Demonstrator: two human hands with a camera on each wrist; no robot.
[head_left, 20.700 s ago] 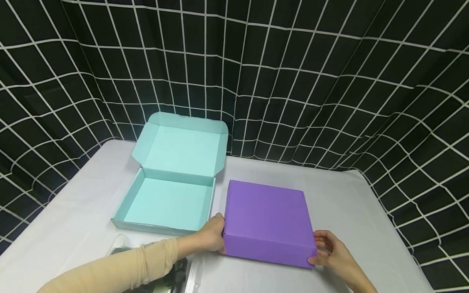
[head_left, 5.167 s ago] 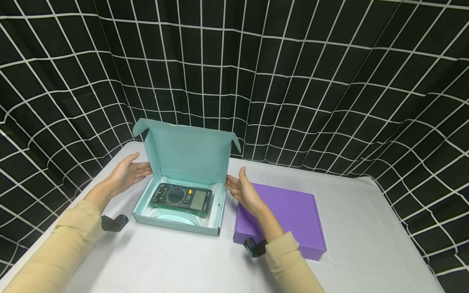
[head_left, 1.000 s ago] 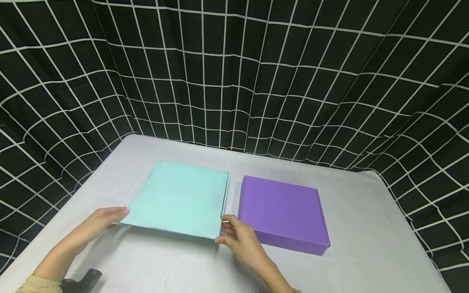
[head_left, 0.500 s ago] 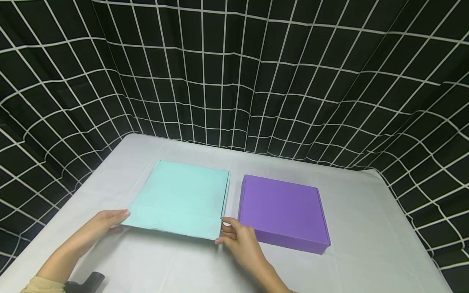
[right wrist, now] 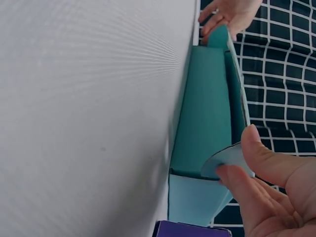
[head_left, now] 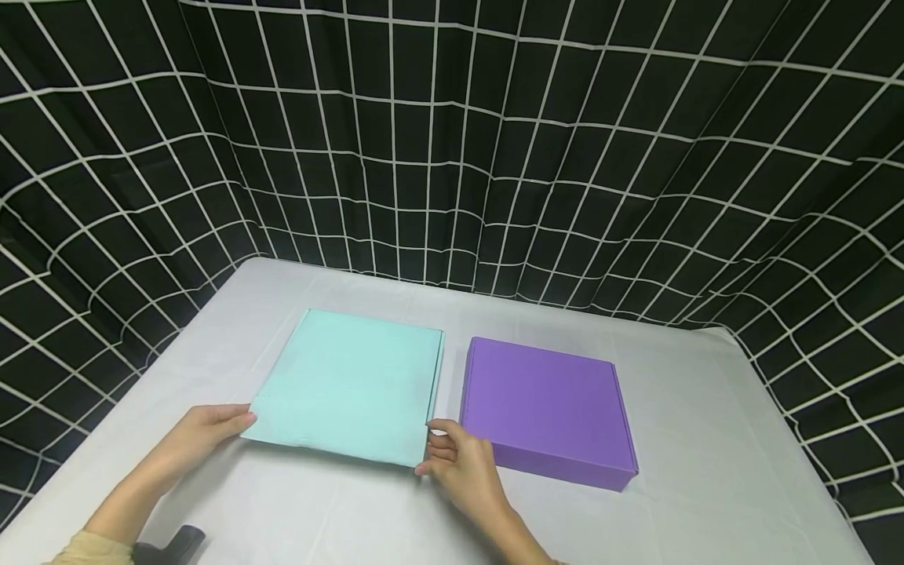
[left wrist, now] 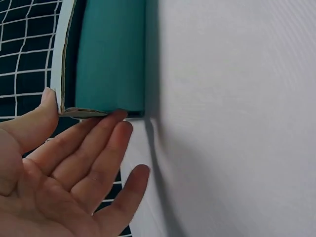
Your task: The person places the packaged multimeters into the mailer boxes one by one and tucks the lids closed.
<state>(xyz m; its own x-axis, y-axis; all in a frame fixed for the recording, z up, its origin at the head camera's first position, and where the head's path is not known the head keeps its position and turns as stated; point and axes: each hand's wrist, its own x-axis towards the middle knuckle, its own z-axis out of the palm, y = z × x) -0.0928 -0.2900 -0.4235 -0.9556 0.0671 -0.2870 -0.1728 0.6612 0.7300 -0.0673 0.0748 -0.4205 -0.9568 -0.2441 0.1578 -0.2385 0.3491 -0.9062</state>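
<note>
A light teal cardboard box (head_left: 353, 369) lies with its lid folded over and the front flap hanging down past the near side. At its left front corner, my left hand (head_left: 201, 435) touches with the thumb on the flap's edge and fingers extended along the box end. My right hand (head_left: 462, 471) is at the right front corner. In the right wrist view, its thumb and index finger pinch the flap by a rounded side tab (right wrist: 227, 159). A gap shows between flap and front wall (left wrist: 111, 54) in the left wrist view. The inside of the box is hidden.
A closed purple box (head_left: 551, 408) sits just right of the teal one, close to my right hand. White cloth (head_left: 678, 416) covers the table. A black curtain with white grid lines (head_left: 452, 141) hangs behind and around it. A black wrist-worn device (head_left: 169, 545) shows at my left wrist.
Earlier a multimeter in a clear tray lay inside the open teal box; now the lid is folded down over it. In the last second the flap has tipped slightly lower, hands following.
</note>
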